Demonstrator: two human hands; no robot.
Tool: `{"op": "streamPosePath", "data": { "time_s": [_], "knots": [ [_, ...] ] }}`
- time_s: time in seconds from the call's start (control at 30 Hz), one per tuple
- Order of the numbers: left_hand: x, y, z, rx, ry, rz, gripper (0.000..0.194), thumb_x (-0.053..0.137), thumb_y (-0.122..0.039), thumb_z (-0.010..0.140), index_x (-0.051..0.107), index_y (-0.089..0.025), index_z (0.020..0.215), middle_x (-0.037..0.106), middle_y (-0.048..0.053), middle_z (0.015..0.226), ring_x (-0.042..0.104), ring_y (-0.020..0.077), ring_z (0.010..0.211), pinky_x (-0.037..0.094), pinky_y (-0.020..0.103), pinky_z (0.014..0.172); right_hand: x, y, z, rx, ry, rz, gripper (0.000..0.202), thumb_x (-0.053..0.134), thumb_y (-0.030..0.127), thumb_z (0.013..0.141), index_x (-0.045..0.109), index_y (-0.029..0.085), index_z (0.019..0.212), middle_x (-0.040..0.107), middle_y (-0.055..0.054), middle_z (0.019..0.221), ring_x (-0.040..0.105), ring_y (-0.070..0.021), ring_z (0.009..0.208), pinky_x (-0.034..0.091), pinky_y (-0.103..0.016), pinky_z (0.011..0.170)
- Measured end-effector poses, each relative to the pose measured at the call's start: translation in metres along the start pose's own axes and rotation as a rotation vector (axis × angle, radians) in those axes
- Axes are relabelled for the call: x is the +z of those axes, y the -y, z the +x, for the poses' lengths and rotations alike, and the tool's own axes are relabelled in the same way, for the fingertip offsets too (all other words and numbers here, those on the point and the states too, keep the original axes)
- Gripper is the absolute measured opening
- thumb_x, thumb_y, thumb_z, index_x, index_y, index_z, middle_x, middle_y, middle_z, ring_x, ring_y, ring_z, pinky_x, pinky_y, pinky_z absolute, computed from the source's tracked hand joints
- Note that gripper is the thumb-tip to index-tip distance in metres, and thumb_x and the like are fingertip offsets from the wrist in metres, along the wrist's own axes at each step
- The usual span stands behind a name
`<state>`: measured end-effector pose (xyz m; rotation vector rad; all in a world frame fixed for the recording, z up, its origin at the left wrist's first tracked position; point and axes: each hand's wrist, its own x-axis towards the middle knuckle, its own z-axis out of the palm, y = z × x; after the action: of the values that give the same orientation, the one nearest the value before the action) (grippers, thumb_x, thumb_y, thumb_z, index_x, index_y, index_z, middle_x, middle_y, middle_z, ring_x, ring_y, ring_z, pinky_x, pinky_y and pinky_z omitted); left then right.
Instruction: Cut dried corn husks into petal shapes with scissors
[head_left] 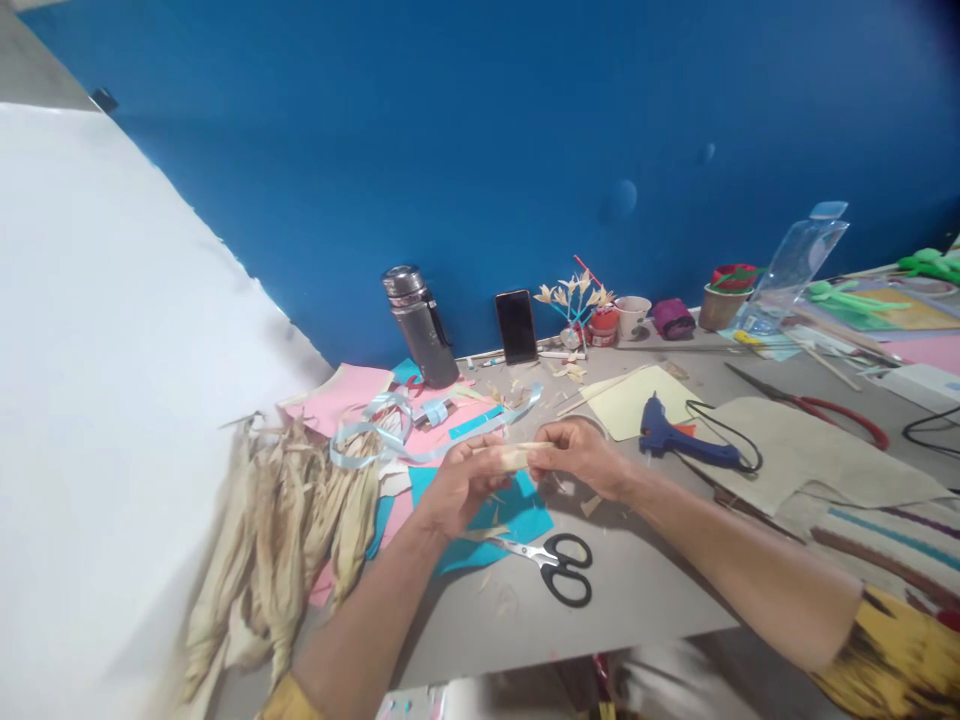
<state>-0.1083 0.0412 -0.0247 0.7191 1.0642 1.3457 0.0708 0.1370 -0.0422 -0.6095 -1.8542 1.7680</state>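
Note:
Between my two hands is a short strip of pale dried corn husk [516, 457], stretched level above a blue paper sheet [517, 505]. Its left end is pinched by my left hand [466, 480], its right end by the thumb and fingers of my right hand [577, 455]. Just below lie scissors with black handles [566, 568], blades pointing left. At the left, a bundle of dried corn husks [277, 530] hangs over the table edge. A blue hot glue gun [682, 438] rests to the right of my right hand.
A grey flask [421, 325], a phone [516, 327] and a small bunch of husk flowers [574, 300] stand along the blue wall. Pale blue ribbon [375, 455] curls over pink paper. Large red-handled shears [817, 405] and a tilted plastic bottle [791, 265] are at right.

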Motion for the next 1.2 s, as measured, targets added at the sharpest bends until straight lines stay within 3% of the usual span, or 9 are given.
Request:
{"op": "streamPosePath", "data": {
  "time_s": [0.27,0.5,0.6,0.73,0.83,0.93,1.0,1.1,1.2],
  "knots": [
    [0.005,0.004,-0.001,0.049,0.042,0.171,0.032,0.082,-0.028,0.063,0.052,-0.017,0.061,0.048,-0.004,0.061,0.046,0.0092,0.057,0.037,0.024,0.058,0.004,0.007,-0.001,-0.097,-0.042,-0.103,0.036,0.076,0.050,0.073,0.068,0.014,0.069,0.058,0.001,0.059,0.046,-0.0098,0.052,0.033,-0.024,0.048],
    [0.005,-0.005,-0.004,0.639,-0.229,0.573,0.020,0.074,-0.016,0.068,0.056,-0.020,0.075,0.056,0.001,0.089,0.054,0.0150,0.086,0.043,0.026,0.076,0.008,0.002,-0.004,-0.827,-0.365,-0.634,0.013,0.067,0.023,0.087,0.067,0.020,0.075,0.070,-0.004,0.080,0.062,-0.0179,0.081,0.046,-0.033,0.078],
    [0.004,-0.003,-0.003,0.482,-0.304,0.405,0.023,0.069,-0.025,0.072,0.060,-0.021,0.093,0.057,0.001,0.089,0.056,0.0152,0.079,0.045,0.026,0.067,0.007,0.003,-0.009,-0.946,-0.412,-0.863,0.011,0.064,0.015,0.088,0.066,0.021,0.079,0.072,-0.003,0.083,0.061,-0.0178,0.084,0.042,-0.035,0.081],
    [0.004,0.002,-0.004,0.159,-0.175,0.151,0.036,0.054,-0.053,0.082,0.060,-0.017,0.085,0.058,0.003,0.074,0.058,0.0181,0.069,0.044,0.028,0.057,0.006,0.007,-0.015,-0.991,-0.428,-1.017,0.013,0.061,0.013,0.089,0.066,0.021,0.082,0.073,-0.001,0.088,0.060,-0.0177,0.088,0.038,-0.036,0.084],
    [0.008,0.005,-0.005,0.164,-0.125,0.210,0.031,0.062,-0.047,0.079,0.062,-0.016,0.076,0.060,0.003,0.072,0.057,0.0165,0.068,0.043,0.027,0.057,0.009,0.007,-0.017,-0.960,-0.379,-1.074,0.013,0.059,0.013,0.090,0.066,0.022,0.083,0.072,-0.002,0.094,0.059,-0.0181,0.093,0.037,-0.037,0.086],
    [0.009,0.005,-0.004,0.227,-0.241,0.339,0.018,0.069,-0.031,0.073,0.060,-0.017,0.067,0.058,0.000,0.063,0.053,0.0131,0.061,0.042,0.025,0.058,0.016,0.000,-0.014,-0.800,-0.326,-0.995,0.003,0.067,0.025,0.086,0.067,0.022,0.086,0.068,-0.006,0.110,0.057,-0.0236,0.104,0.037,-0.040,0.090],
    [0.009,0.004,-0.002,0.295,-0.338,0.454,0.017,0.068,-0.028,0.074,0.059,-0.017,0.062,0.057,-0.002,0.058,0.050,0.0114,0.056,0.040,0.024,0.058,0.020,-0.008,-0.010,-0.607,-0.332,-0.799,0.017,0.072,0.033,0.081,0.065,0.021,0.091,0.066,-0.008,0.113,0.057,-0.0251,0.105,0.041,-0.040,0.089],
    [0.007,0.005,0.000,0.325,-0.363,0.505,0.017,0.069,-0.028,0.074,0.064,-0.016,0.063,0.058,-0.001,0.058,0.049,0.0106,0.057,0.040,0.023,0.059,0.023,-0.018,-0.002,-0.262,-0.389,-0.458,0.024,0.068,0.036,0.080,0.061,0.019,0.096,0.067,-0.006,0.095,0.062,-0.0202,0.086,0.047,-0.032,0.074],
    [0.005,0.010,0.002,0.198,-0.291,0.307,0.019,0.075,-0.032,0.070,0.070,-0.014,0.071,0.062,0.001,0.064,0.054,0.0119,0.062,0.042,0.023,0.060,0.020,-0.017,0.003,-0.046,-0.302,-0.242,0.024,0.062,0.041,0.085,0.062,0.017,0.085,0.064,-0.001,0.069,0.058,-0.0148,0.061,0.043,-0.025,0.055]
  ]
}}
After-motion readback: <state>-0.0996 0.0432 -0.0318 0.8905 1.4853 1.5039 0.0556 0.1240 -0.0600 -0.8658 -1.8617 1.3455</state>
